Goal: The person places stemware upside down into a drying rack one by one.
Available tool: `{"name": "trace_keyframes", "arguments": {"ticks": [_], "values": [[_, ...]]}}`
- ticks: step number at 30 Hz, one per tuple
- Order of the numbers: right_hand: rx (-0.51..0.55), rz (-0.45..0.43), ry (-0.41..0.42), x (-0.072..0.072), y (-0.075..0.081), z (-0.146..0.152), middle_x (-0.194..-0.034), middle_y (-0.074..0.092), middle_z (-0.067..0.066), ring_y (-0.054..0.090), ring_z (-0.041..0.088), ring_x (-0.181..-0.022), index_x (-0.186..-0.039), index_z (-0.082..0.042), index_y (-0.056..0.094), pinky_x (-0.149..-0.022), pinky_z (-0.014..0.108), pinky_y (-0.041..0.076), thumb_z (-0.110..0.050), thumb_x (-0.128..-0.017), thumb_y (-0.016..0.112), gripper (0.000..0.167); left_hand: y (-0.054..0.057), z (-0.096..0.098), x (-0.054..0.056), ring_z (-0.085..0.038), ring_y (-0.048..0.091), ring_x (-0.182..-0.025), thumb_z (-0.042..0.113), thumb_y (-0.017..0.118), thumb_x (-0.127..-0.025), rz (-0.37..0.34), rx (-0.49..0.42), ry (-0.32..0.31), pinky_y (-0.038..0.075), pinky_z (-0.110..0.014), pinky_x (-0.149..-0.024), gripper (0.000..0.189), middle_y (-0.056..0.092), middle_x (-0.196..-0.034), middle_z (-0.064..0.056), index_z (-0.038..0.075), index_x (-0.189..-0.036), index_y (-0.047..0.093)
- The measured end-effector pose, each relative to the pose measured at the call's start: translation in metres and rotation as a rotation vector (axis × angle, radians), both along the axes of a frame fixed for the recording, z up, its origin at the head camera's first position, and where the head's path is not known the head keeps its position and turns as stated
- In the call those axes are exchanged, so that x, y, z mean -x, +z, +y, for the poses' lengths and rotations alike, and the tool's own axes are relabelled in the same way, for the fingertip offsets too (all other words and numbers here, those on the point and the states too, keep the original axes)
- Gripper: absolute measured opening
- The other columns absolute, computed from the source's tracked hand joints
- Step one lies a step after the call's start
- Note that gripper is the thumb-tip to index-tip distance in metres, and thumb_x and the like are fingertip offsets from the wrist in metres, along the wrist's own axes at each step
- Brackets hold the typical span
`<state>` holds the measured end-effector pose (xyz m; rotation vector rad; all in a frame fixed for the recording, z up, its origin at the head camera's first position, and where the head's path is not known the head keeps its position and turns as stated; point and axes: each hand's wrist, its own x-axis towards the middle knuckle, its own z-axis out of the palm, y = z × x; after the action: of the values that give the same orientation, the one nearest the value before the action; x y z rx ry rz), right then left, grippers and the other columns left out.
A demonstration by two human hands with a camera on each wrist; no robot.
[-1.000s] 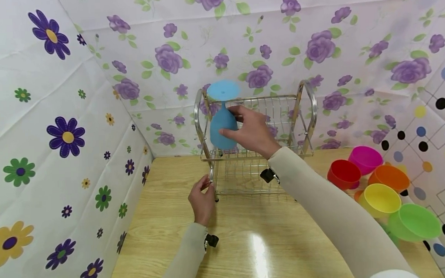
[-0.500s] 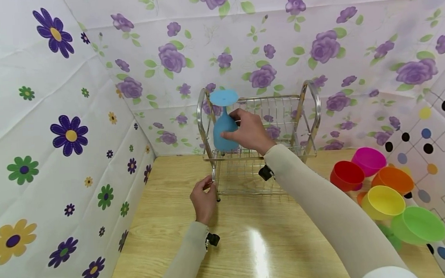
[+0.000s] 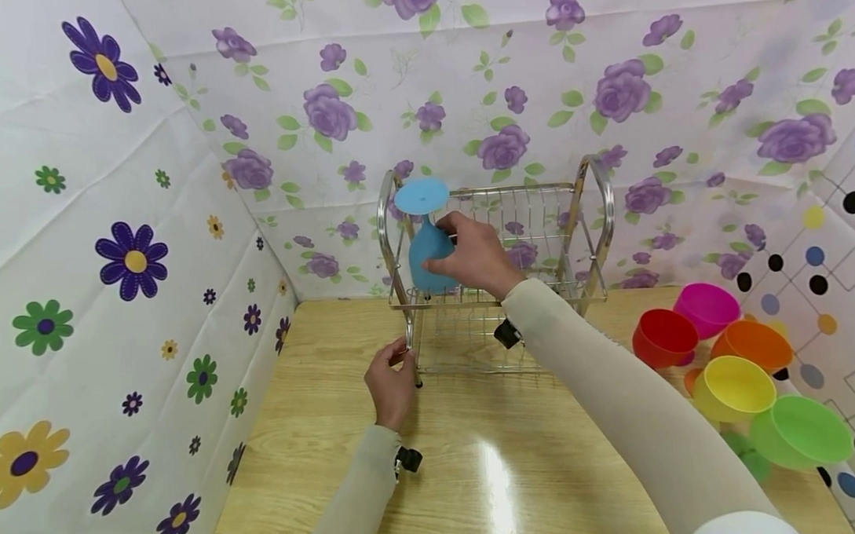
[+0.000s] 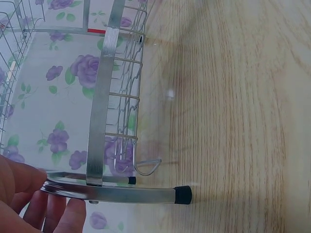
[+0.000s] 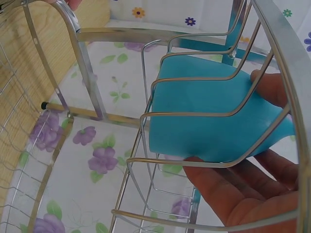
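A blue stemmed goblet [image 3: 427, 259] stands upside down in the upper tier of a metal wire dish rack [image 3: 607, 213], its round foot on top and tipped slightly left. My right hand [image 3: 478, 253] holds it by the bowl from the right side. In the right wrist view, the goblet [image 5: 194, 102] lies behind the rack's wires, with fingers and thumb of the right hand [image 5: 228, 191] around it. My left hand [image 3: 391, 386] grips the rack's front left leg. The left wrist view shows that leg [image 4: 141, 194] pinched between thumb and fingers, above its black foot cap.
Red [image 3: 665, 338], magenta [image 3: 708, 308], orange [image 3: 755, 346], yellow [image 3: 736, 390] and green [image 3: 801, 432] cups lie grouped at the right side of the wooden table [image 3: 317, 341]. Patterned cloth walls [image 3: 285, 36] enclose the back and both sides.
My right hand has lowered the goblet a little into the upper tier, and its foot has tipped slightly left. The left hand stays on the rack leg.
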<state>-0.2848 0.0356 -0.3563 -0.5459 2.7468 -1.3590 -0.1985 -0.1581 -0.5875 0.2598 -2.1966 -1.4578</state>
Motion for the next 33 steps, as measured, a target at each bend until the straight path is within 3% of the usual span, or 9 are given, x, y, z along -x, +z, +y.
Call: {"name": "trace_keyframes", "arguments": {"ticks": [15, 26, 33], "values": [[0.062, -0.03, -0.063, -0.015, 0.006, 0.025, -0.151, 0.058, 0.009, 0.056, 0.028, -0.141, -0.15, -0.016, 0.053, -0.113, 0.052, 0.053, -0.043, -0.09, 0.084, 0.073, -0.002, 0.001, 0.001, -0.023, 0.075, -0.1, 0.01, 0.079, -0.096, -0.024, -0.012, -0.009, 0.063, -0.028, -0.074, 0.027, 0.078, -0.111, -0.005, 0.014, -0.122, 0.08], [0.286, 0.147, -0.085, -0.053, 0.012, 0.055, -0.146, 0.062, 0.011, 0.062, 0.027, -0.135, -0.148, -0.012, 0.057, -0.111, 0.042, 0.057, -0.032, -0.094, 0.083, 0.063, -0.003, 0.0, 0.001, -0.023, 0.075, -0.098, 0.013, 0.079, -0.097, -0.019, 0.001, -0.007, 0.064, -0.028, -0.072, 0.025, 0.078, -0.11, -0.004, 0.016, -0.122, 0.08], [0.332, 0.198, -0.112, -0.076, 0.018, 0.08, -0.145, 0.063, 0.007, 0.063, 0.024, -0.134, -0.145, -0.01, 0.059, -0.111, 0.043, 0.057, -0.03, -0.094, 0.082, 0.059, -0.004, 0.001, 0.002, -0.023, 0.075, -0.097, 0.013, 0.079, -0.097, -0.017, 0.005, -0.003, 0.062, -0.024, -0.072, 0.025, 0.079, -0.109, -0.004, 0.015, -0.122, 0.079]]}}
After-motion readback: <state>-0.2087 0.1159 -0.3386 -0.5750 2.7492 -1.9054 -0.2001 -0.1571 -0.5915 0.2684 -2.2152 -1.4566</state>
